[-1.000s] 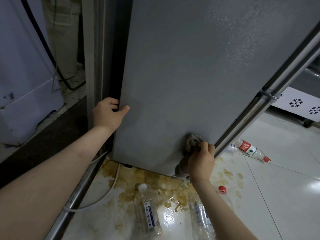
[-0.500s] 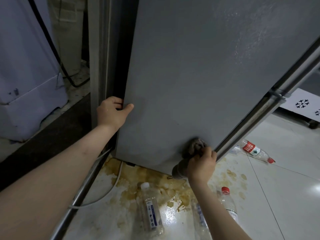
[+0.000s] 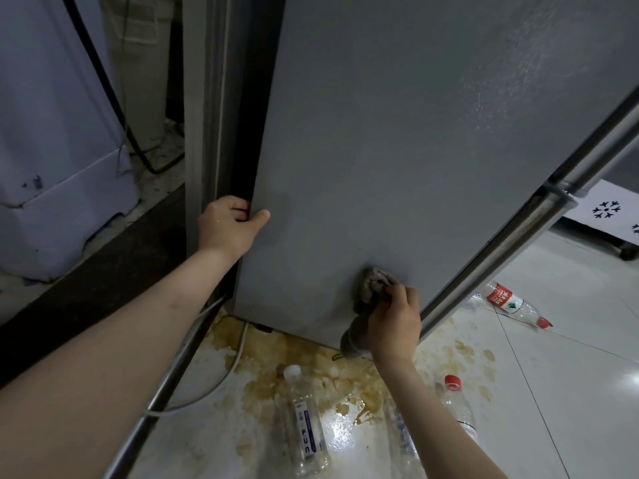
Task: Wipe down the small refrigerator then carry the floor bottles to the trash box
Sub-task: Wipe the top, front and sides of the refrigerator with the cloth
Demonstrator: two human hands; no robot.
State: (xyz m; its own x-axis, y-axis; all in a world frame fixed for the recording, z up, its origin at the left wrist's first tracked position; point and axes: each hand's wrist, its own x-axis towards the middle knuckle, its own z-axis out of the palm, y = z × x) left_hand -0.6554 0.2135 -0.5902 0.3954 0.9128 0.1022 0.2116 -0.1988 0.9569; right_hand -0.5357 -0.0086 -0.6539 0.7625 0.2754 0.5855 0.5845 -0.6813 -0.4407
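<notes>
The grey side panel of the small refrigerator [image 3: 397, 140] fills the upper middle of the view. My left hand [image 3: 230, 228] grips its rear edge, thumb on the panel. My right hand [image 3: 394, 323] holds a grey-brown rag [image 3: 371, 288] pressed against the panel's lower corner. Clear plastic bottles lie on the floor below: one with a white cap and blue label [image 3: 306, 426], one with a red cap [image 3: 458, 409] beside my right forearm, another partly hidden under that forearm [image 3: 403, 440], and a red-labelled one [image 3: 511, 302] farther right.
Brown dried stains [image 3: 304, 361] spread over the white tiles under the refrigerator. A white cable [image 3: 221, 385] and a metal bar [image 3: 166, 385] run along the floor at left. A white appliance [image 3: 52, 150] stands at far left with a black cable. A white snowflake-marked panel [image 3: 608, 212] sits at right.
My right hand has slid the rag slightly up along the panel's lower corner. The view has shifted a little, bringing the red-capped bottle into sight. My left hand keeps its grip.
</notes>
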